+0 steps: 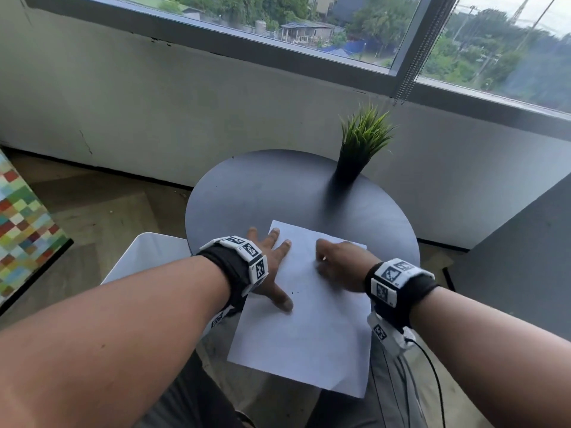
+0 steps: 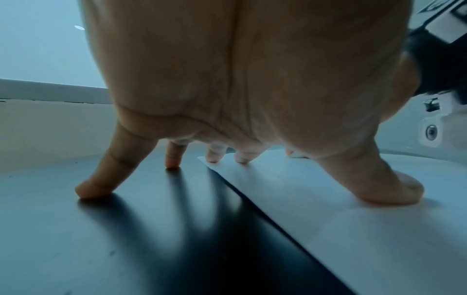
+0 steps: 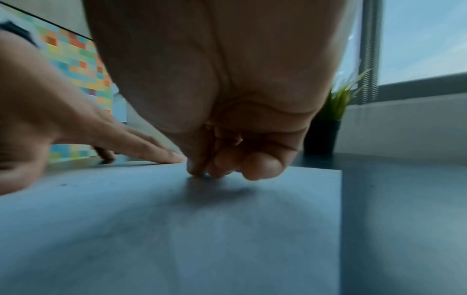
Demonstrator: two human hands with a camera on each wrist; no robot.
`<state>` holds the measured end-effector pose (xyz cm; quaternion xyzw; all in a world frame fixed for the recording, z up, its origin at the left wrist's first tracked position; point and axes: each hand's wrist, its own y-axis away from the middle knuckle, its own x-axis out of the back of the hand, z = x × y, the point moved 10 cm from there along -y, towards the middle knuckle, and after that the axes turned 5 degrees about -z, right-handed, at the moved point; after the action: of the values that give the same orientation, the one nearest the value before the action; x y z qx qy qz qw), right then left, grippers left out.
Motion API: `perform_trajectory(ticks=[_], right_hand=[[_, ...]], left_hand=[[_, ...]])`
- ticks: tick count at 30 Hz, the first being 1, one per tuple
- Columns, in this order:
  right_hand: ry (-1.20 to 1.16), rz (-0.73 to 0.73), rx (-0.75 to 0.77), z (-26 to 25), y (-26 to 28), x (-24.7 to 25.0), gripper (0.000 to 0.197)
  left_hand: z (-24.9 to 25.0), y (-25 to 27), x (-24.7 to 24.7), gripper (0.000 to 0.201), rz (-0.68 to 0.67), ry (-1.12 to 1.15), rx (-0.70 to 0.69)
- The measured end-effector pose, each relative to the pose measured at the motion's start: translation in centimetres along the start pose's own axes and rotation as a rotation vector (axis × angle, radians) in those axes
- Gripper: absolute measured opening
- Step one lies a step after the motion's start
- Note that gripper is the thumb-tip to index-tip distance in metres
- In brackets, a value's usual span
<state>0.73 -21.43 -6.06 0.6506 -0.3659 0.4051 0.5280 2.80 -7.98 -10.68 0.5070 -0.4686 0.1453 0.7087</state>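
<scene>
Head view: paper (image 1: 309, 329), laid lengthwise away, is pinned at its left edge by the wide, flat left grip (image 1: 273, 267) and touched near its far edge by the narrow, curled right grip (image 1: 340, 264).

Both forearms reach forward; the left hand (image 1: 273, 270) splays on straight fingertips, the right hand (image 1: 340, 265) bunches curled fingertips downward.
</scene>
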Motion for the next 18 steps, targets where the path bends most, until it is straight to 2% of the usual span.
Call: perform_trajectory(ticks=[2,6,7,8,12,14,18], right_hand=[[0.008,0.046,-0.054,0.6,0.2,0.3,0.015],[0.048,-0.106,0.261,-6.3,2.5,-3.2,0.014],[0.054,-0.116,0.293,-6.7,2.7,-3.3,0.014],[0.051,-0.099,0.273,-6.1,2.3,-2.8,0.014],[-0.038,0.031,-0.032,1.0,0.0,-0.4,0.016],[-0.081,0.061,-0.136,3.2,-0.6,0.0,0.015],[-0.082,0.089,-0.197,3.6,-1.0,0.6,0.014]], left_hand=[[0.0,-0.1,0.0,0.141,-0.002,0.005,0.005],[-0.2,-0.1,0.1,0.141,-0.008,0.001,0.005],[-0.2,0.0,0.2,0.140,-0.006,-0.002,0.007],[-0.2,0.0,0.3,0.140,-0.006,-0.002,0.008],[-0.1,0.1,0.5,0.137,0.017,0.014,0.021],[-0.5,0.2,0.8,0.133,0.051,0.009,0.007],[-1.1,0.5,1.1,0.131,0.067,-0.045,-0.024]])
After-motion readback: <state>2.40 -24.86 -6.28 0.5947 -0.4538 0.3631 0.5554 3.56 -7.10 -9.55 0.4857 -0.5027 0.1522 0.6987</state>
